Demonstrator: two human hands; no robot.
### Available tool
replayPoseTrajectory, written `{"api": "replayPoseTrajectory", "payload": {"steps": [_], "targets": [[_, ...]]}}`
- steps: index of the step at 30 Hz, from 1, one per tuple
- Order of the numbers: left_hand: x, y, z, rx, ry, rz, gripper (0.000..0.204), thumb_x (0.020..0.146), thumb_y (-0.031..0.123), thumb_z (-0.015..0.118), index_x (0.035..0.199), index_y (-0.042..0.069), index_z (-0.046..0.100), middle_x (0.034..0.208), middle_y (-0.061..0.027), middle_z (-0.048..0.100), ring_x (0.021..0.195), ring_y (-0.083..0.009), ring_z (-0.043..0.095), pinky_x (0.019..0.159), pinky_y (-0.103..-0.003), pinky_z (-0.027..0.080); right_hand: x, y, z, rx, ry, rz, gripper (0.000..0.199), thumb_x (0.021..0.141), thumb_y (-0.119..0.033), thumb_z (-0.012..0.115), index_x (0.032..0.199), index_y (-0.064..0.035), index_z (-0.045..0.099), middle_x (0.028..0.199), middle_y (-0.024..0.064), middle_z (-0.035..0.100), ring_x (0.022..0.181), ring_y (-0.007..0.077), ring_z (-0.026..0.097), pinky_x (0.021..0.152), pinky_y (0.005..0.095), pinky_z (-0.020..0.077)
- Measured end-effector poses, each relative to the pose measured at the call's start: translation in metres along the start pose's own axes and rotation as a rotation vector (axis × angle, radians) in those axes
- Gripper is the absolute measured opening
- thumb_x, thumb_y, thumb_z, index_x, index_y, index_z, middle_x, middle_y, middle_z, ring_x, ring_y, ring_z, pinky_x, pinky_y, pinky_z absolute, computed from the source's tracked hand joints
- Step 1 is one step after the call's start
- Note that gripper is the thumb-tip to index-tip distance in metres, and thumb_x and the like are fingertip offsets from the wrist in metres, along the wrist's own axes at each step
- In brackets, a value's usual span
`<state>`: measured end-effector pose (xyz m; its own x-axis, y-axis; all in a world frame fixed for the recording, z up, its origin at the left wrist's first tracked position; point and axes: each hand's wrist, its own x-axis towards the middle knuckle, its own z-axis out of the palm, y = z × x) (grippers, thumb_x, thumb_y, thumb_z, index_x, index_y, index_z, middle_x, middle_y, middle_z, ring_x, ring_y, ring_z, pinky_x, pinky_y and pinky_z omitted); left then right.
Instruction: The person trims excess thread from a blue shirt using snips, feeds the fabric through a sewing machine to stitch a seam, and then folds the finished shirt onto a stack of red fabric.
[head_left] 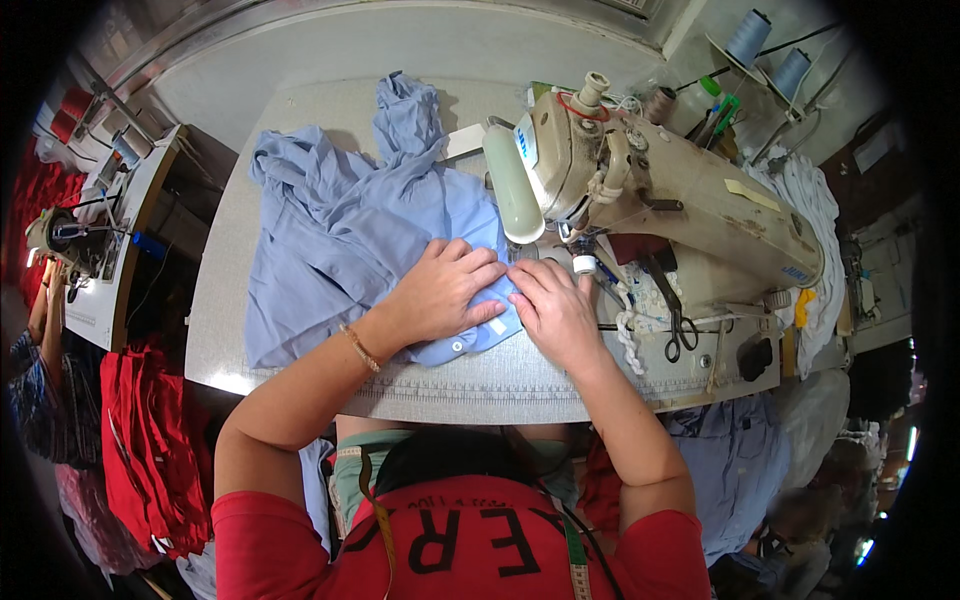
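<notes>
A light blue shirt [340, 230] lies bunched on the sewing table, its edge running under the needle area of a sewing machine [660, 180]. My left hand [455, 290] rests on the shirt with bent fingers, gripping the cloth between fingers and thumb. Close beside it, my right hand [550, 305] holds the shirt's right edge just in front of the needle area, fingertips pressed together on the fabric. A small white button [457, 347] and a pale label show on the cloth near my left thumb. The cloth under both hands is hidden.
Black scissors [672, 310] lie right of my right hand, near a small white-capped bottle [584, 265]. Thread cones [748, 38] stand at the back right. Red garments [150, 450] hang at the left, where another person's arms [48, 320] reach toward a second machine.
</notes>
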<state>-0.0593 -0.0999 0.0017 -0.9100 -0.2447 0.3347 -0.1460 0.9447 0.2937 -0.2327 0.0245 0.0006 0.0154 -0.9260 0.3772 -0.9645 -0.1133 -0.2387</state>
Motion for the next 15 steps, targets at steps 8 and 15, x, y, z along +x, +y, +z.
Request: {"api": "replayPoseTrajectory", "payload": {"steps": [8, 15], "targets": [[0.001, -0.001, 0.000, -0.018, -0.006, -0.019, 0.044, 0.088, 0.041, 0.060, 0.117, 0.008, 0.060, 0.117, -0.0079, 0.057, 0.106, -0.0285, 0.051, 0.095, -0.043, 0.037, -0.003, 0.004, 0.004, 0.046, -0.016, 0.032, 0.030, 0.089, -0.021, 0.060, 0.117, -0.0095, 0.062, 0.119, 0.0048, 0.059, 0.110, 0.0227, 0.056, 0.107, 0.0583, 0.0228], [-0.020, 0.038, -0.025, -0.020, 0.027, 0.110, 0.036, 0.082, 0.030, 0.068, 0.111, 0.010, 0.061, 0.118, -0.0080, 0.056, 0.111, -0.0270, 0.050, 0.096, -0.043, 0.036, -0.012, 0.015, -0.027, 0.481, -0.116, 0.162, 0.025, 0.085, -0.005, 0.059, 0.109, -0.0012, 0.063, 0.111, 0.0127, 0.063, 0.109, 0.0301, 0.057, 0.094, 0.0378, 0.0447]]}}
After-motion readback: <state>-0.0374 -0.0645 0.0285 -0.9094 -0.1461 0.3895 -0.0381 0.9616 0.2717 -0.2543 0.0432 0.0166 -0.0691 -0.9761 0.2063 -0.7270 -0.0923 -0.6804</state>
